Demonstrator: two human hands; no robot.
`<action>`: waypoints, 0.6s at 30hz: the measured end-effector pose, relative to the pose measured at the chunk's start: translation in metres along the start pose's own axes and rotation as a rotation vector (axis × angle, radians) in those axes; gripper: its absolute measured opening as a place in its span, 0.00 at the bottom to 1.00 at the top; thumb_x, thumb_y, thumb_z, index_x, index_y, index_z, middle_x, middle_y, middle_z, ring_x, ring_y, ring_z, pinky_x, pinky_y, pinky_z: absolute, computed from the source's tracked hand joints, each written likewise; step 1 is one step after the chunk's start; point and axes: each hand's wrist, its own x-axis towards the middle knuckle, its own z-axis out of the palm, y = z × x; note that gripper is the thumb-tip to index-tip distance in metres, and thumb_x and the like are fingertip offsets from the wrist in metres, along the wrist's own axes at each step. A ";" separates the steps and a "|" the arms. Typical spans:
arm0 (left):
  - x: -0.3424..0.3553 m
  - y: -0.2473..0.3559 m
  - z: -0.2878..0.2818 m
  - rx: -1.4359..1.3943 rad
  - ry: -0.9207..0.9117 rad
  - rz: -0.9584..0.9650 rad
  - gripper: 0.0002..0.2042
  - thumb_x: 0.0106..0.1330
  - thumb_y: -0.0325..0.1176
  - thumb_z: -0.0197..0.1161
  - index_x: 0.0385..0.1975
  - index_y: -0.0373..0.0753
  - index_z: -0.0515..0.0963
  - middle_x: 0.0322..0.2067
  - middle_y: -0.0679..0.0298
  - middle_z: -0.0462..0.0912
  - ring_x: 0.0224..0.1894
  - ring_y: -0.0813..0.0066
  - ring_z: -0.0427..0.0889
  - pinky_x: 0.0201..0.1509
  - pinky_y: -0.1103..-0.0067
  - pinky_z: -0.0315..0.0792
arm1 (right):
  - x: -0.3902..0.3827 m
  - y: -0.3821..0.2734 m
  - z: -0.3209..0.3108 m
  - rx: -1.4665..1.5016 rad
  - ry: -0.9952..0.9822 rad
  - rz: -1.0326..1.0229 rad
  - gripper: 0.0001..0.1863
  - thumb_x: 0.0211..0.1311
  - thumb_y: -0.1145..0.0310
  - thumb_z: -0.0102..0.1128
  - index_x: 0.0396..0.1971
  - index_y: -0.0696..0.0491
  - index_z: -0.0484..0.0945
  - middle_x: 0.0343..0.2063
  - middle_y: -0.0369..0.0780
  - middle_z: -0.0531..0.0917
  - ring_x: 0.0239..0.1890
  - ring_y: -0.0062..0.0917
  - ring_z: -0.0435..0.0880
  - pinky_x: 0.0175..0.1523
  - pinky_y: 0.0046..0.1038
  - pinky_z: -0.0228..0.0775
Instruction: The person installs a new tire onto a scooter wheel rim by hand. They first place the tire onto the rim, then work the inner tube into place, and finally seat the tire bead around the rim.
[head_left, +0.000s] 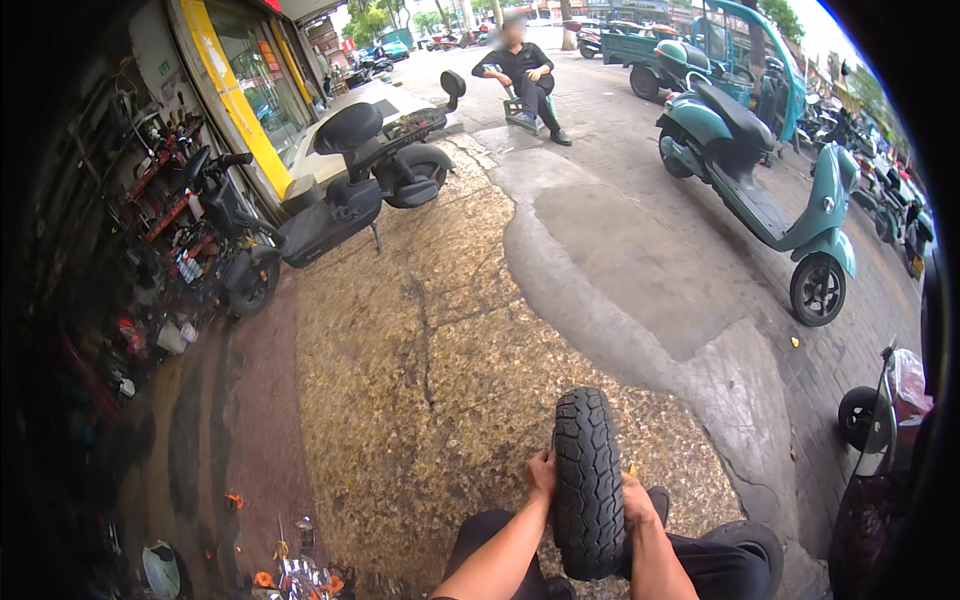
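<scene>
A black scooter tire (588, 480) with chunky tread stands upright between my legs, its tread facing up toward me. My left hand (542, 474) grips its left side, fingers curled in behind the sidewall. On the opposite side my right hand (637, 503) is closed against the tire, its fingertips mostly hidden. A small yellow bit (632, 470) shows just above my right hand; what it belongs to is unclear. The wheel's centre is out of sight.
A black electric scooter (340, 205) is parked ahead left, beside cluttered shelves (165, 200). A teal scooter (750, 165) stands right. A seated person (520, 75) is farther off. A black rounded object (765, 550) lies by my right leg; orange scraps (235, 500) lie left.
</scene>
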 end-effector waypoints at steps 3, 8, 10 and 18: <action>0.001 0.003 -0.004 0.004 -0.015 -0.018 0.21 0.67 0.51 0.59 0.39 0.37 0.86 0.37 0.48 0.88 0.42 0.52 0.87 0.46 0.65 0.77 | -0.002 0.004 0.002 0.134 -0.045 -0.029 0.18 0.65 0.81 0.61 0.55 0.61 0.80 0.46 0.42 0.87 0.42 0.28 0.88 0.48 0.31 0.82; -0.005 0.025 -0.015 -0.003 -0.041 -0.040 0.21 0.65 0.49 0.62 0.39 0.34 0.86 0.35 0.47 0.87 0.41 0.52 0.87 0.45 0.66 0.77 | -0.005 0.005 -0.002 0.215 -0.125 -0.005 0.18 0.65 0.82 0.60 0.55 0.60 0.80 0.46 0.42 0.87 0.44 0.29 0.88 0.50 0.32 0.82; -0.008 0.036 -0.020 0.053 -0.027 0.001 0.20 0.65 0.47 0.64 0.38 0.32 0.86 0.33 0.48 0.88 0.38 0.56 0.87 0.43 0.67 0.76 | -0.007 0.004 -0.007 0.197 -0.147 -0.012 0.19 0.64 0.82 0.58 0.56 0.59 0.79 0.47 0.42 0.87 0.46 0.30 0.87 0.51 0.34 0.82; -0.006 0.047 -0.027 0.021 -0.029 0.036 0.20 0.63 0.45 0.68 0.36 0.29 0.85 0.30 0.49 0.88 0.35 0.58 0.86 0.42 0.68 0.76 | 0.000 0.019 -0.019 0.590 -0.356 0.033 0.25 0.65 0.66 0.60 0.60 0.61 0.75 0.54 0.48 0.84 0.55 0.40 0.84 0.63 0.43 0.74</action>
